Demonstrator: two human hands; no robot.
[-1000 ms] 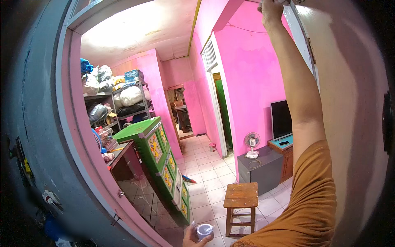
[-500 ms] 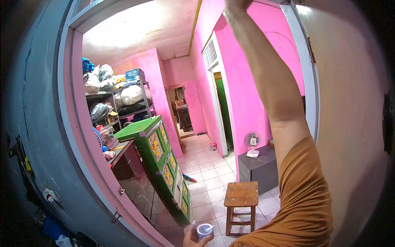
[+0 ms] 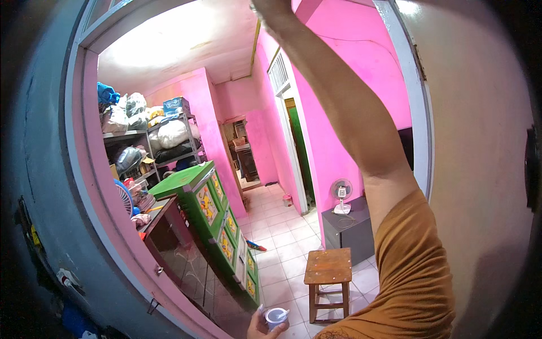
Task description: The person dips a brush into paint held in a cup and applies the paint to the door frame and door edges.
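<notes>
Low in the view, my left hand [image 3: 258, 326] is closed around a small pale plastic cup [image 3: 271, 324]. A white spoon-like utensil [image 3: 284, 314] leans inside the cup. My right arm [image 3: 350, 113], in a brown sleeve [image 3: 415, 243], stretches up across the doorway. At the top edge my right hand [image 3: 273, 8] is mostly cut off, so its fingers and whatever they touch are hidden. It is near the upper part of the grey door frame [image 3: 125, 24].
A wooden stool [image 3: 328, 266] stands ahead. Behind it, a small fan [image 3: 341, 195] sits on a dark cabinet [image 3: 353, 229]. To the left are a green drawer cabinet [image 3: 189, 181] and shelves [image 3: 172, 120] loaded with bags. The door frame surrounds the pink room.
My raised right hand has shifted left along the top edge. My left hand still holds the cup, a little further left in view. The whole view has moved slightly.
</notes>
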